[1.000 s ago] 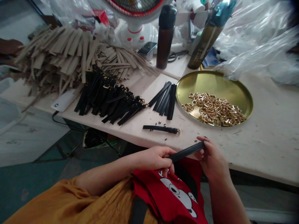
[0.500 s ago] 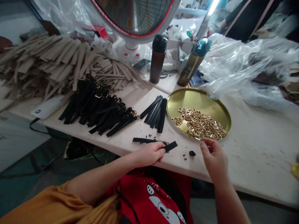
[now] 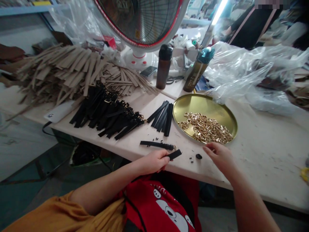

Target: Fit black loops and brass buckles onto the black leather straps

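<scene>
My left hand (image 3: 156,161) is closed around a short black strap (image 3: 175,155), whose flat end sticks out to the right. Just beyond it on the table lies a black strap with a gold buckle (image 3: 156,145). My right hand (image 3: 218,156) hovers by the front rim of a round gold tray (image 3: 193,103), thumb and forefinger drawn together; whatever they pinch is too small to make out. Heaped in the tray are small gold buckles (image 3: 209,127). Between my hands sit a small black ring-shaped piece (image 3: 198,156) and a few tiny black bits (image 3: 191,160).
Several loose black straps (image 3: 163,117) lie left of the tray, beside a pile of buckled straps (image 3: 111,112). Farther back are brown strips (image 3: 60,71), a fan (image 3: 140,58), a dark bottle (image 3: 164,67), a teal-capped bottle (image 3: 196,72) and clear plastic sheeting (image 3: 256,71).
My right hand has shifted slightly left near the tray's front rim, its fingers still together. My left hand keeps its strap, and the buckled strap behind it shows more fully. The view has tilted slightly.
</scene>
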The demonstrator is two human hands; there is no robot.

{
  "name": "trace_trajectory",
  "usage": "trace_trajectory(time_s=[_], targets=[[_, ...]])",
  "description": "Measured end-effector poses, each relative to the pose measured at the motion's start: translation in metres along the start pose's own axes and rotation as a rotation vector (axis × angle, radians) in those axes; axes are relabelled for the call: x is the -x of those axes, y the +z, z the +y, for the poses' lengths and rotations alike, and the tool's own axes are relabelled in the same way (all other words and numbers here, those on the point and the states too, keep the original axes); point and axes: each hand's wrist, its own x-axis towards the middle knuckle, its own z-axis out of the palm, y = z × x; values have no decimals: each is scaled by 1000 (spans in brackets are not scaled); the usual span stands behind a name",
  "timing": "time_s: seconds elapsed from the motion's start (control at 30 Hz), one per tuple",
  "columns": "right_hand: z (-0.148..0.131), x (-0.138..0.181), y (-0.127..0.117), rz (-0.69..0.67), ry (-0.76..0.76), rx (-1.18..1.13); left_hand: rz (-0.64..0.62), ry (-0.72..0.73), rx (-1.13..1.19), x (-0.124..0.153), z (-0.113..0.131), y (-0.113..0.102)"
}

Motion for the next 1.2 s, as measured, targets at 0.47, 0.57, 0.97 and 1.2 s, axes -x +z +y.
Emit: trace_trajectory(time_s=[0.47, 0.57, 0.97, 1.2], targets=[[-80, 63, 20, -53, 285, -1271, 59, 161, -83, 14, 6, 21], [-100, 66, 24, -29, 426, -1630, 116, 200, -74, 16, 6, 23], [-121, 65, 39, 104, 517, -1712, 237, 228, -184, 14, 0, 21], [-116, 73, 39, -16, 526, -1594, 189, 248, -401, 20, 6, 16]])
